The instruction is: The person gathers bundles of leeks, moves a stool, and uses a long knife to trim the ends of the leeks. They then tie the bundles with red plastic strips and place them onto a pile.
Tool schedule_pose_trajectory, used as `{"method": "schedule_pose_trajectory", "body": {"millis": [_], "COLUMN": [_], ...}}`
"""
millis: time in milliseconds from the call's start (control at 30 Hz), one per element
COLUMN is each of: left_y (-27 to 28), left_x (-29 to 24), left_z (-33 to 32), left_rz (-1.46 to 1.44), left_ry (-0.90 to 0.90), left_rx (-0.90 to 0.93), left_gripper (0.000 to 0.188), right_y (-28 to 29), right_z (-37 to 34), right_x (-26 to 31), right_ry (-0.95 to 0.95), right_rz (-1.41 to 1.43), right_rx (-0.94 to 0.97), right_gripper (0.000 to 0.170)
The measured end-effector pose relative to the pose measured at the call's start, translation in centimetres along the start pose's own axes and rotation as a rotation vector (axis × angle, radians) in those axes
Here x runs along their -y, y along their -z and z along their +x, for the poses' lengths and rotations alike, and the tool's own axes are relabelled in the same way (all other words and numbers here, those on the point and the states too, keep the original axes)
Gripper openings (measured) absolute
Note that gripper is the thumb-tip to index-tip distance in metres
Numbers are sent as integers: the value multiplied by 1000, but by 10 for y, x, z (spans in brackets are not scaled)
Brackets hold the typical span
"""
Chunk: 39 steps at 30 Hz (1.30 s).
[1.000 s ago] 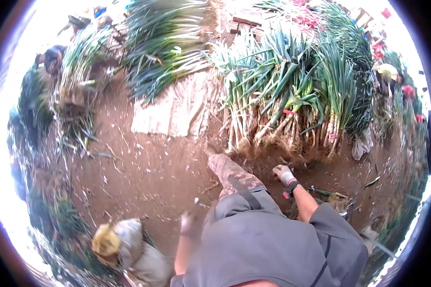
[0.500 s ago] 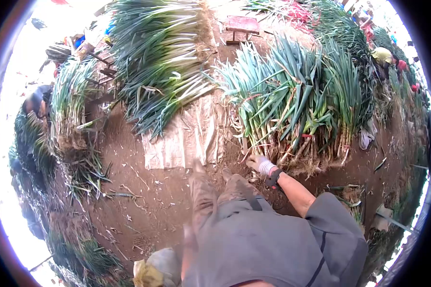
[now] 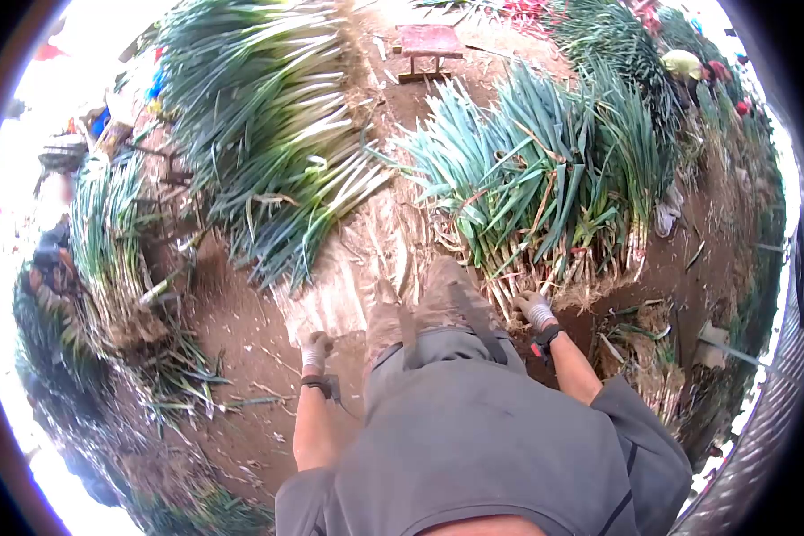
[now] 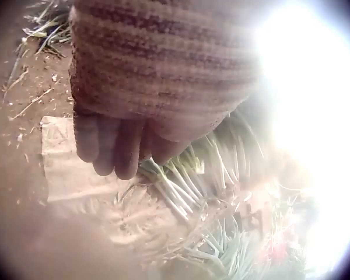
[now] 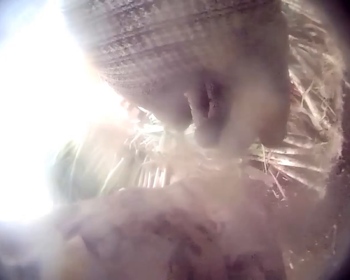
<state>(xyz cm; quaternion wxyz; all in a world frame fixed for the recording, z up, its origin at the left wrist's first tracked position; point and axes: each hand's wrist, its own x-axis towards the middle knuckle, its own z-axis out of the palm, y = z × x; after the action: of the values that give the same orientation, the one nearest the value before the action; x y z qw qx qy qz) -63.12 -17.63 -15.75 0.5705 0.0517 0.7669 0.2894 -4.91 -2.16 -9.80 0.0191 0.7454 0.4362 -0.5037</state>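
Note:
My left hand (image 3: pixel 314 348), in a knitted glove, hangs over the ground beside my left leg. In the left wrist view its fingers (image 4: pixel 127 153) droop loosely with nothing held. My gloved right hand (image 3: pixel 534 309) is by my right leg, near the root ends of a standing stack of green onions (image 3: pixel 545 179). In the right wrist view its fingers (image 5: pixel 207 131) are bent and blurred, and no thing shows in them. Some bundles have red ties. A pale woven sheet (image 3: pixel 335 299) lies before my feet, and a long row of laid green onions (image 3: pixel 268 116) stretches beyond it.
A small red-topped bench (image 3: pixel 429 41) stands at the back. Another upright stack of green onions (image 3: pixel 112 241) is on the left, with a person (image 3: pixel 55 241) beside it. Loose leaves and roots (image 3: pixel 639 335) litter the brown dirt floor (image 3: pixel 241 348) around me.
I have stepped forward to the sheet's edge, and the stacks appear nearer. My left hand has swung forward into clear view; my right hand has swung in beside the onion stack and back toward my leg.

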Motion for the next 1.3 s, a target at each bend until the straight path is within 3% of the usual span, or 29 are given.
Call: {"method": "schedule_pose_trajectory", "body": {"millis": [33, 100, 167, 200, 233, 300, 333, 367, 400, 467, 500, 567, 600, 633, 667, 700, 733, 767, 800, 833, 867, 933, 967, 1000, 1033, 1067, 1167, 1233, 1300], "left_y": [-2, -5, -16, -26, -35, -54, -63, -74, -83, -108, -112, -111, -99, -96, -109, -119, -111, -95, -90, -86, -78, -74, -33, -16, 10, 29, 49, 22, -32], "left_x": [-24, -56, -88, -106, -120, -143, -149, -163, -183, -215, -233, -260, -264, -269, -305, -340, -353, -359, -379, -399, -416, -472, -476, -505, -533, -582, -734, -860, -995], "left_z": [11, 38, 53, 57, 62, 72, 82, 82, 81, 79, 79, 83, 101, 102, 84, 66, 67, 75, 74, 68, 65, 58, 74, 88, 116, 133, 220, 320, 417], "left_rz": [7, 48, 104, 142, 179, 236, 248, 287, 327, 233, 318, 357, 347, 332, 638, 718, 790, 863, 971, 1080, 1191, 1320, 1231, 1350, 1621, 1400, 1759, 1782, 1539], "left_ry": [-4, 0, 2, 14, 24, 35, 63, -4, -31, 41, 97, 2, -63, -110, -45, 28, 4, -29, -35, -38, -36, 188, -50, 36, -380, -315, -287, -486, -817], "left_rx": [2, 39, 39, 52, 64, 128, 148, 180, 238, 93, 106, 149, 171, 189, 178, 161, 219, 272, 260, 252, 249, 285, 520, 613, 801, 1060, 522, -73, -522], "left_gripper": [20, 22, 26, 27, 28, 26, 25, 24, 20, 14, 15, 20, 23, 27, 30, 31, 33, 35, 35, 36, 36, 35, 32, 33, 32, 33, 35, 36, 37], "right_y": [-9, -26, -45, -45, -46, -59, -65, -34, -29, -38, -24, 32, 75, 82, 109, 125, 142, 175, 191, 234, 252, 283, 295, 303, 305, 299, 274, 236, 232], "right_z": [-7, 0, 9, 6, 16, 60, 78, 73, 91, 166, 181, 219, 218, 258, 284, 318, 351, 366, 401, 379, 399, 400, 398, 395, 390, 385, 345, 333, 303], "right_x": [22, 31, 43, 57, 69, 48, 41, 91, 99, 76, 90, 147, 208, 212, 227, 233, 237, 258, 250, 295, 288, 300, 294, 284, 271, 258, 239, 225, 283], "right_ry": [-118, 79, 149, 78, 36, -57, -134, -162, -115, -73, -160, -316, -118, -121, -14, -1, 223, 88, 247, 78, 129, 107, 153, 90, 25, -20, -277, -158, -446], "right_rz": [197, -117, -158, -7, -108, 23, 284, 235, 303, 243, 280, 339, 493, 473, 382, 439, 219, 428, 230, 492, 530, 734, 741, 718, 694, 706, 702, 446, 617], "right_rx": [15, -89, -75, 12, -1, 12, 46, 106, 64, 43, 93, 189, 37, 2, 11, 29, -236, -117, -303, -238, -295, -330, -384, -371, -362, -406, -372, -535, -340], "right_gripper": [35, 39, 42, 44, 45, 44, 44, 43, 43, 41, 39, 36, 29, 28, 27, 27, 24, 25, 25, 25, 25, 24, 23, 24, 25, 24, 21, 20, 19]}}
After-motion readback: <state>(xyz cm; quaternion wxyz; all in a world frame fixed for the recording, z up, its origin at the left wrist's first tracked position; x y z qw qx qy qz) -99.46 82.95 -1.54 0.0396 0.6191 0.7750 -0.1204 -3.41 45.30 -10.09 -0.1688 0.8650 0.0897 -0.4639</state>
